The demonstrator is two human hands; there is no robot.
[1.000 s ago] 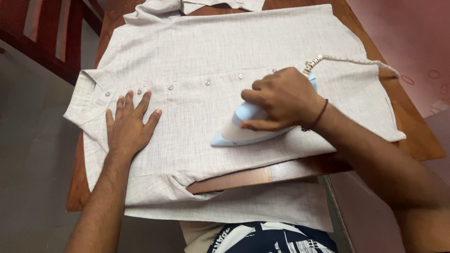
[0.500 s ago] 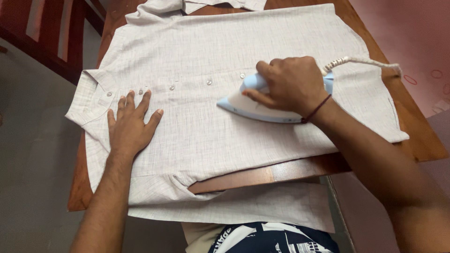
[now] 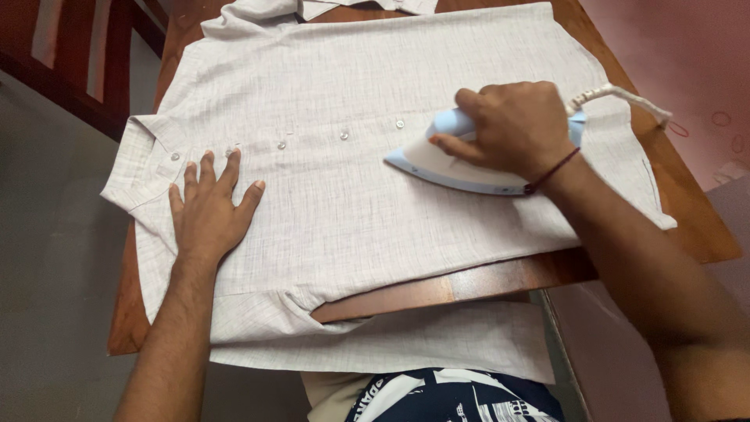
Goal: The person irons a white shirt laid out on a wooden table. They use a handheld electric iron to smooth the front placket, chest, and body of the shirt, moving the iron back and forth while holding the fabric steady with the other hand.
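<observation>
Iron on a buttoned shirt, one hand pinning the cloth

The right hand [image 3: 512,125] wraps the light-blue iron [image 3: 457,160] beside the button row [image 3: 344,134]; lingering could scorch the beige shirt [image 3: 351,203] or melt buttons. The left hand [image 3: 207,211], fingers spread flat, lies ahead; the braided cord [image 3: 621,98] may snag the wooden table [image 3: 500,277] edge.

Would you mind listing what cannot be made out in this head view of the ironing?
- Iron: handle and controls hidden under the right hand.
- Iron's soleplate: pressed face down on the shirt, unseen.
- Cord: runs off behind the shirt's edge; its plug is out of view.
- Far sleeve: cut off by the top edge.
- Shirt under the left hand: covered by the palm.
- Table: mostly covered by the shirt.
</observation>
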